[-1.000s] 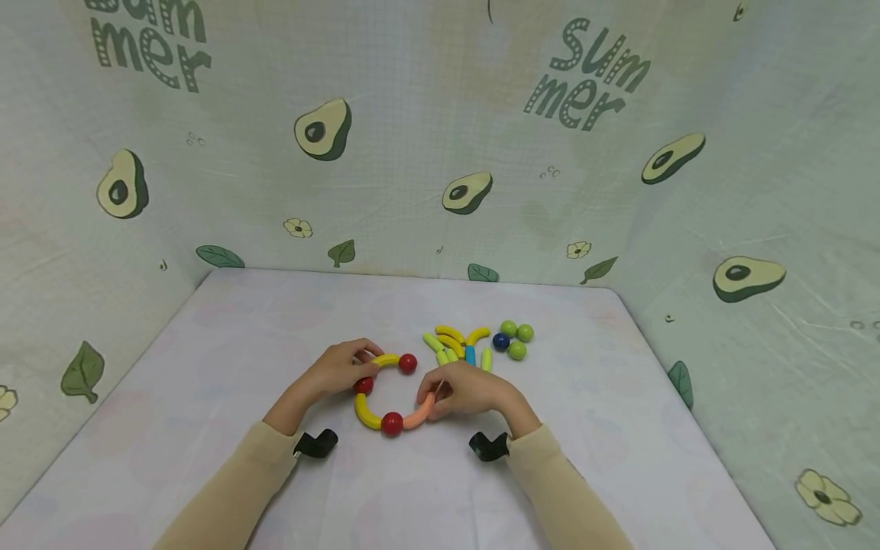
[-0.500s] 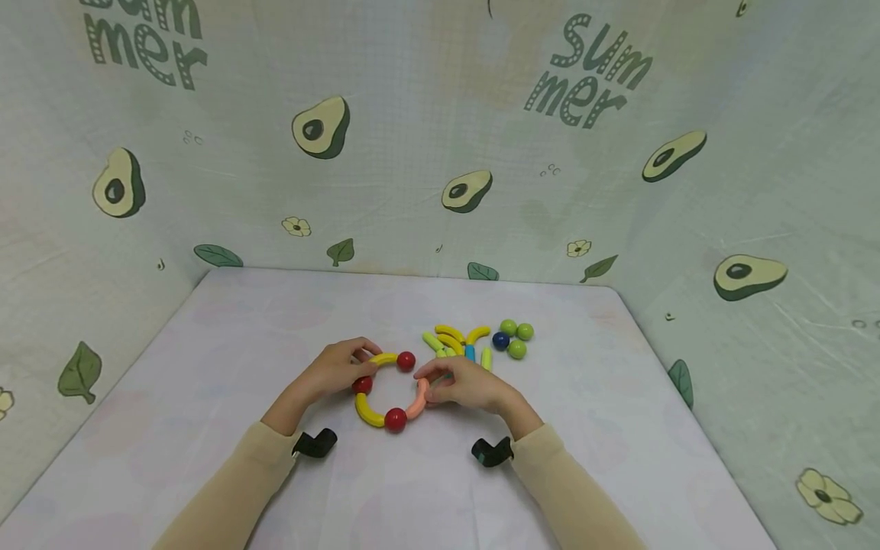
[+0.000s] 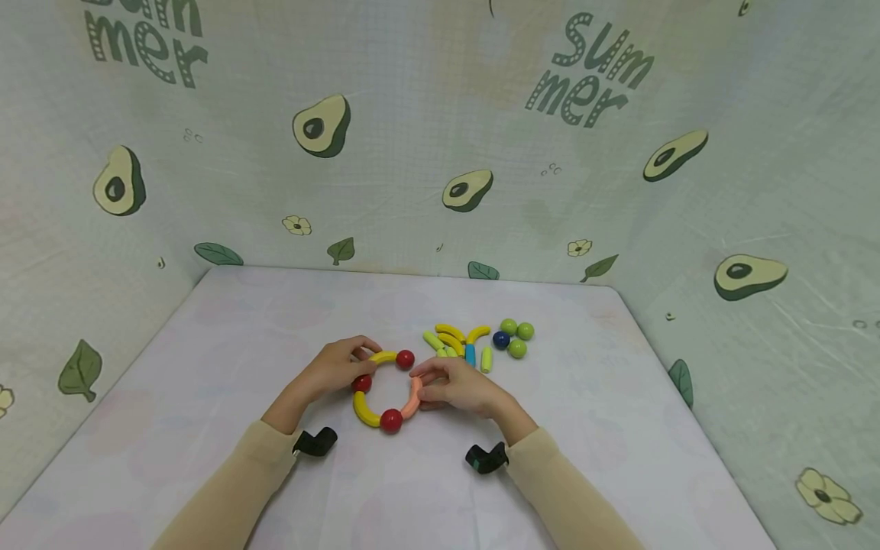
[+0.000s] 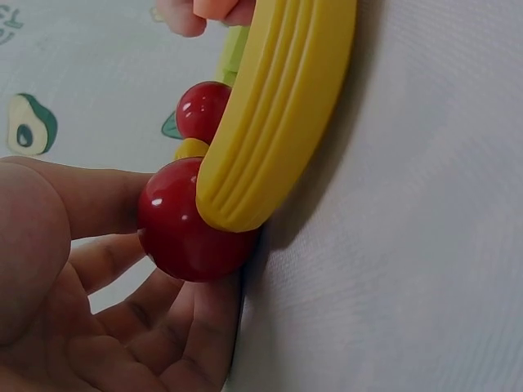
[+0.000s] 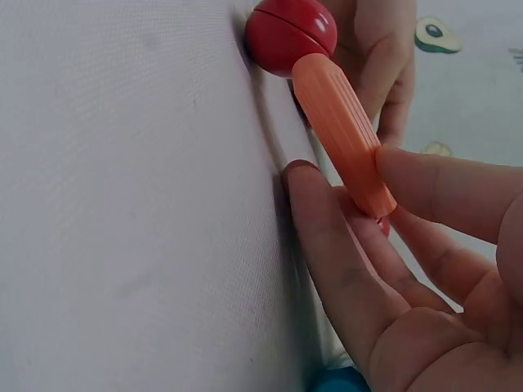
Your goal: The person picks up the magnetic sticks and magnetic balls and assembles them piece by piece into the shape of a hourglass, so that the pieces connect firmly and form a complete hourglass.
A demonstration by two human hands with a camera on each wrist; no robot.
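Red balls and curved toy rods form an open ring on the table. My left hand [image 3: 335, 367] grips the left red ball [image 4: 184, 229], its thumb on one side. From that ball run a lower yellow curved rod [image 4: 282, 114] and an upper yellow curved rod [image 3: 385, 357], which ends at the top red ball [image 3: 405, 359]. The lower rod meets the front red ball [image 3: 391, 421], joined to an orange curved rod [image 5: 339, 126]. My right hand [image 3: 459, 386] pinches that orange rod near its free end, which stands apart from the top ball.
Behind my right hand lie several yellow curved rods [image 3: 451, 332], light green straight rods [image 3: 486, 359] and a blue rod [image 3: 470, 354]. Further right are a dark blue ball [image 3: 501, 340] and green balls [image 3: 517, 348]. Patterned cloth [image 3: 385, 229] surrounds the table.
My right hand has swung the orange rod's free end inward and upward, toward the top red ball. The left hand stays nearly still on its ball.
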